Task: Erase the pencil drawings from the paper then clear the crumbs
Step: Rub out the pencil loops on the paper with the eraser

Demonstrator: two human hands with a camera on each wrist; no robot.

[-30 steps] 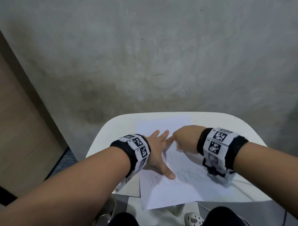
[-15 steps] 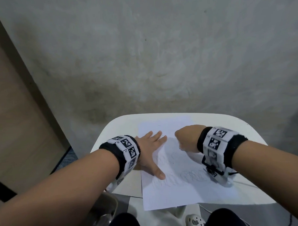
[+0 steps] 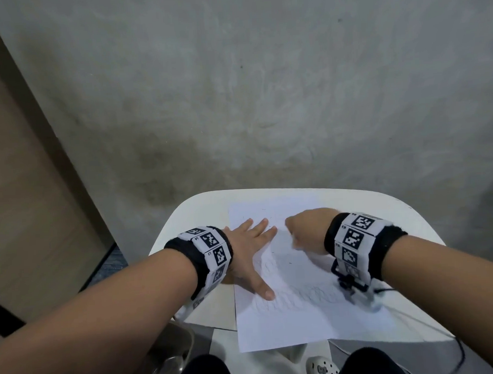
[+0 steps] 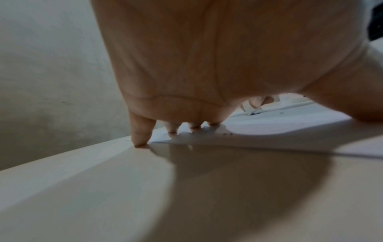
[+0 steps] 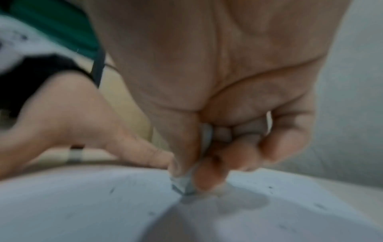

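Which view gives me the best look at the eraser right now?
Right wrist view: the eraser shows pinched in the right hand, tip on the paper. The left wrist view catches only a small white piece of it, far off. In the head view the hand hides it.

White rounded table [image 3: 405, 222]; paper sheet [image 3: 302, 320] flat on top, near edge overhanging; dark crumbs [image 4: 226, 134] on paper
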